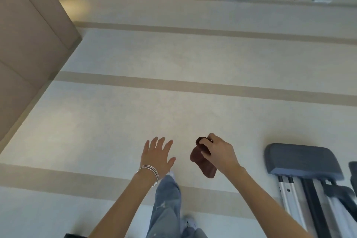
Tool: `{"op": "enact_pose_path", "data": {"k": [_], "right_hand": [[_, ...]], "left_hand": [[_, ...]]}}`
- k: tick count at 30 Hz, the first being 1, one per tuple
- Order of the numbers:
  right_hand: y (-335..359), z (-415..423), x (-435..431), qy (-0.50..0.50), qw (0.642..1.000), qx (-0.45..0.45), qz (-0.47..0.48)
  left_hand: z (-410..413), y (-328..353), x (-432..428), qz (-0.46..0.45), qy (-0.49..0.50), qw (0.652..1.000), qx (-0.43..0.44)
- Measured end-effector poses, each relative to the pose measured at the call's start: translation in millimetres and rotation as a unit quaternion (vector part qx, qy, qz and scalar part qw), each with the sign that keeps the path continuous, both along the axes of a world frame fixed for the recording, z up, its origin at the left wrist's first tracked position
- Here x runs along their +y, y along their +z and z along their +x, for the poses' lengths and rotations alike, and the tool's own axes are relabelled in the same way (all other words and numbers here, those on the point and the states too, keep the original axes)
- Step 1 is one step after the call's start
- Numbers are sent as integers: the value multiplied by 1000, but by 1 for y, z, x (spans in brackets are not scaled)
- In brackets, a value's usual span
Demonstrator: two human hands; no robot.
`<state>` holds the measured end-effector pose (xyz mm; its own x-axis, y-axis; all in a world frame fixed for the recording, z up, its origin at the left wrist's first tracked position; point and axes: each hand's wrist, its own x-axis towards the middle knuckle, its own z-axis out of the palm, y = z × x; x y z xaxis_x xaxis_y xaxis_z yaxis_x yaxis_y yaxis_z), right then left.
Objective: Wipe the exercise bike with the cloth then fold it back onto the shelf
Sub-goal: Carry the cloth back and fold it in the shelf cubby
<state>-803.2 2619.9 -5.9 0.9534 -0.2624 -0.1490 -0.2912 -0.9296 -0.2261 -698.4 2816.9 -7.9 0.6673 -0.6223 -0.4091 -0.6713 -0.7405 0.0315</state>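
A pale floor (173, 54) with tan stripes fills most of the frame. The bike (301, 160) shows only in the lower right corner, as a grey padded end and silver rails. Jeans (166, 205) stand at bottom centre. The left hand (157, 155), low and centre, is released with its fingers spread, and bangles (149, 173) sit at its wrist. Just right of it, the right hand (220, 152) grasps the brown cloth (202, 162), which hangs bunched below its fingers, well apart from the bike.

Pale floor (173, 54), tan stripes (193, 85), beige wall panel (29, 35) at left
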Motion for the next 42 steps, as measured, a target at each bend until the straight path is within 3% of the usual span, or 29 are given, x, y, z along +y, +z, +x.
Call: {"op": "enact_pose_path", "data": {"k": [10, 18, 22, 42], "right_hand": [[30, 96, -69, -3, 991, -27, -132], [30, 169, -120, -71, 991, -39, -102], [28, 192, -153, -82, 978, -36, -190], [33, 273, -448, -95, 973, -52, -204]], "left_hand": [[117, 4, -95, -25, -82, 996, 7], [207, 10, -154, -19, -135, 991, 7], [233, 8, -184, -4, -152, 988, 14], [318, 19, -481, -8, -163, 987, -6]]}}
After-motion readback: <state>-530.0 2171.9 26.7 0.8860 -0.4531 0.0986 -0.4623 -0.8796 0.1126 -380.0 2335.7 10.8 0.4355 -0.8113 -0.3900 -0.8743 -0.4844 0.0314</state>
